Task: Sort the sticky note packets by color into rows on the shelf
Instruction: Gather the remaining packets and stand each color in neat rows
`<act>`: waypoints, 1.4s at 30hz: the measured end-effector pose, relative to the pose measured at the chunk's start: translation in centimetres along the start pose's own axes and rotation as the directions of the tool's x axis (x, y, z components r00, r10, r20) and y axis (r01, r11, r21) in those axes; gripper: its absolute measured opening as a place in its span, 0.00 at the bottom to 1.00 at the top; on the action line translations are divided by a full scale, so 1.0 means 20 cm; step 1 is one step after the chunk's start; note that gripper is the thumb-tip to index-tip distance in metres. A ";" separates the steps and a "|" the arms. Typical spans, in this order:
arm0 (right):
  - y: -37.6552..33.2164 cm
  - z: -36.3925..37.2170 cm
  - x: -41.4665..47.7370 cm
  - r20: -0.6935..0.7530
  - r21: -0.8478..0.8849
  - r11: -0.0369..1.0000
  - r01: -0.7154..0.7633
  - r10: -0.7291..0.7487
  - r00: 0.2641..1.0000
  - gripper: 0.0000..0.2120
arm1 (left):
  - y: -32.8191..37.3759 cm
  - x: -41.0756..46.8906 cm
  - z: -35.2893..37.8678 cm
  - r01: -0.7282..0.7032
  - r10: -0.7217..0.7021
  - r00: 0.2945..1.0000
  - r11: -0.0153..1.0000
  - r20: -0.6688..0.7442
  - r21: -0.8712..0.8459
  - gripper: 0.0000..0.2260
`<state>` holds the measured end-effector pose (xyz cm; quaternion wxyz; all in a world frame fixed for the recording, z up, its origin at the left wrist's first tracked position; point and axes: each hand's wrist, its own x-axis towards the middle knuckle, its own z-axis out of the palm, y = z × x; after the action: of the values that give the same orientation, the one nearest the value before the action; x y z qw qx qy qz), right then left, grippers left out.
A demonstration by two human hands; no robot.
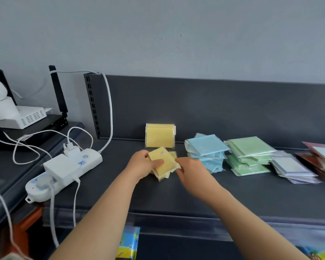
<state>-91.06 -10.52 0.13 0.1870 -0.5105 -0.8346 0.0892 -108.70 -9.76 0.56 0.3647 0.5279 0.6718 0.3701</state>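
Both hands at a yellow stack, centre frame, with the standing yellow row directly above it.

Left to right: a white plastic power strip (64, 166) lies centre left on the dark grey metal shelf (167, 196). The left hand (139, 164) grips a loose stack of square yellow film-wrapped sticky note packets (167, 158), thumb clamped on top and fingers curled beneath. The right hand (189, 167) meets the stack's right corner. It is blurred, so I cannot tell whether its fingers pinch. The stack sits tilted, corners pointing up and down the frame. Just above it, an upright row of yellow packets (160, 136) leans against the back panel. In my judgement the next placement goes up-frame to that row, the left hand carrying. Further right lie a blue packet pile (206, 150), a green packet pile (250, 152), a pale lavender pile (293, 168) and a red pile (323, 158).
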 end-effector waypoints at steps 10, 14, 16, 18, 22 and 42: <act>-0.03 0.09 -0.07 0.158 0.158 0.987 -0.034 0.009 0.987 0.21 | -0.08 -0.16 -0.17 0.056 -0.056 0.998 0.995 -0.012 0.083 0.09; -0.01 0.11 -0.02 0.143 0.123 0.990 -0.065 0.047 0.989 0.23 | -0.13 -0.19 -0.22 0.099 -0.096 0.994 0.993 -0.042 0.060 0.03; -0.01 0.12 0.01 0.204 0.094 0.994 -0.056 0.036 0.978 0.24 | -0.14 -0.20 -0.21 0.112 -0.108 0.991 0.993 -0.076 0.039 0.03; 0.00 0.13 0.02 0.220 0.075 0.996 -0.044 0.027 0.975 0.24 | -0.14 -0.21 -0.20 0.121 -0.118 0.989 0.992 -0.092 0.026 0.08; 0.03 0.12 -0.03 0.153 0.047 0.999 0.000 -0.007 0.988 0.21 | -0.15 -0.22 -0.23 0.129 -0.123 0.990 0.986 -0.063 0.102 0.10; -0.02 0.08 0.00 0.169 -0.046 0.993 -0.110 0.116 0.979 0.22 | -0.16 -0.17 -0.27 0.137 -0.128 0.981 0.989 -0.144 0.053 0.15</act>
<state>-92.00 -10.66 -1.18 0.0999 -0.5509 -0.8186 0.1278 -114.26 -14.21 0.66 0.3238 0.4657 0.7408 0.3599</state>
